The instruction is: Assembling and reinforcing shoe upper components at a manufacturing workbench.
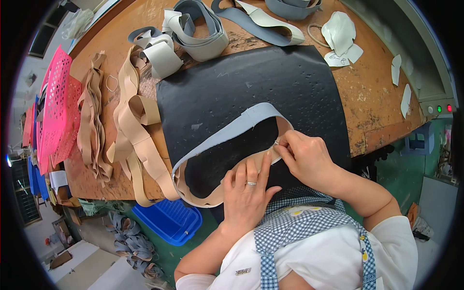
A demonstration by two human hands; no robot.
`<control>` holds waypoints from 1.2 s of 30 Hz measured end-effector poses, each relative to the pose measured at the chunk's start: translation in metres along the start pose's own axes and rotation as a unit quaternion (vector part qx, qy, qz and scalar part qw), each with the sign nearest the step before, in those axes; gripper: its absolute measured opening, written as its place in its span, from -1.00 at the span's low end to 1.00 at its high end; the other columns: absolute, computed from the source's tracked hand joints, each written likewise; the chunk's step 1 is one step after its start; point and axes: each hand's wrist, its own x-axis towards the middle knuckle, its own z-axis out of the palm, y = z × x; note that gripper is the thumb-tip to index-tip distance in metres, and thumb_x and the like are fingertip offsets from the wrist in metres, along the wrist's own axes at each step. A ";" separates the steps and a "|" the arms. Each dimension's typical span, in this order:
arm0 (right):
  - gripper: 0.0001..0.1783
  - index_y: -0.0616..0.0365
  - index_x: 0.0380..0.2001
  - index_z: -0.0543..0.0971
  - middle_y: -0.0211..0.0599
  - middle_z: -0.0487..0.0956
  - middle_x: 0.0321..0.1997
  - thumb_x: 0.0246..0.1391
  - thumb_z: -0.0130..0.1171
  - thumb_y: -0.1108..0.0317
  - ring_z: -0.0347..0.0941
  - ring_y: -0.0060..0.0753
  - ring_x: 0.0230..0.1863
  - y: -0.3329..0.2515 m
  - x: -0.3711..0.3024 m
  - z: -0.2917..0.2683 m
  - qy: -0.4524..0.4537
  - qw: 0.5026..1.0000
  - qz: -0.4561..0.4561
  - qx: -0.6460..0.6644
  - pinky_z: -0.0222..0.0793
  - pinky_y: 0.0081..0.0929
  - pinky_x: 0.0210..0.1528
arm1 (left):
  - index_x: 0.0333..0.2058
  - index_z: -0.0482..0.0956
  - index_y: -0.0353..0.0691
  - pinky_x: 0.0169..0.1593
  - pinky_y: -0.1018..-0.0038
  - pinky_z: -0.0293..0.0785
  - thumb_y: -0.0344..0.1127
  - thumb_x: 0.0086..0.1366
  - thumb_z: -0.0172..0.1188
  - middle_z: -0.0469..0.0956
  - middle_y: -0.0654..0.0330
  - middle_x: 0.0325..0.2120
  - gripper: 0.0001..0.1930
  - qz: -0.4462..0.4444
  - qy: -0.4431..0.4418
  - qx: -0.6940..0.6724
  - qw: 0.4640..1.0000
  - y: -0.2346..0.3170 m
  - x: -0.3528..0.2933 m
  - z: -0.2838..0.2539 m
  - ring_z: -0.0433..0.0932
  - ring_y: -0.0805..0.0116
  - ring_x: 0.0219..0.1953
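Observation:
A blue-grey and beige strip (pixel 227 135) curves in a long loop round a black sole-shaped piece (pixel 232 157) on a black mat (pixel 251 77). My left hand (pixel 247 195), with a ring on one finger, rests on the loop's near side, its fingers stretched out and pressing the beige face. At the loop's right end my right hand (pixel 309 155) is closed in a pinch on the strip's edge. Something small and pale shows at those fingertips, too small to name. My right fingers partly cover the strip there.
Beige strips (pixel 137 130) and brown strips (pixel 94 121) lie left of the mat. Rolled grey-white strips (pixel 205 46) sit behind it. A pink perforated basket (pixel 60 106) stands far left, a blue basket (pixel 169 220) below the table's edge. White pattern pieces (pixel 338 34) lie back right.

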 end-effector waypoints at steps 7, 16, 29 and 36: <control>-0.90 0.28 -0.40 0.45 -0.08 0.53 -0.45 0.09 0.19 0.52 0.56 -0.03 -0.51 -0.001 -0.004 0.003 0.021 0.999 -0.014 0.030 0.45 -0.27 -0.50 | 0.31 0.31 -0.15 0.10 0.24 0.25 0.16 0.10 0.28 0.30 0.10 0.04 -0.14 0.006 -0.003 0.036 0.999 -0.001 -0.001 0.002 0.30 0.23 0.06; -0.87 0.27 -0.43 0.40 -0.06 0.52 -0.49 0.07 0.17 0.50 0.53 -0.01 -0.56 -0.006 -0.002 0.007 0.035 0.999 0.013 0.004 0.42 -0.23 -0.54 | 0.31 0.30 -0.18 0.09 0.23 0.26 0.14 0.09 0.30 0.34 0.10 0.00 -0.13 0.017 -0.008 0.036 0.999 -0.003 0.002 -0.001 0.35 0.23 0.03; -0.79 0.19 -0.47 0.41 -0.24 0.54 -0.60 0.13 0.24 0.39 0.55 -0.17 -0.58 0.001 -0.011 -0.001 0.043 0.993 0.086 -0.063 0.42 -0.34 -0.55 | 0.32 0.30 -0.08 -0.23 0.36 0.21 0.14 0.09 0.32 0.34 0.14 -0.19 -0.15 0.057 -0.018 0.052 0.997 -0.008 0.024 -0.005 0.32 0.28 -0.19; -0.86 0.21 -0.36 0.49 -0.21 0.60 -0.36 0.03 0.23 0.42 0.61 -0.16 -0.32 -0.006 -0.006 -0.021 0.136 0.990 -0.020 -0.008 0.57 -0.28 -0.29 | 0.30 0.33 -0.01 -0.28 0.34 0.20 0.05 0.11 0.33 0.32 0.15 -0.23 -0.22 0.037 -0.033 0.039 0.998 -0.004 0.029 -0.006 0.33 0.25 -0.21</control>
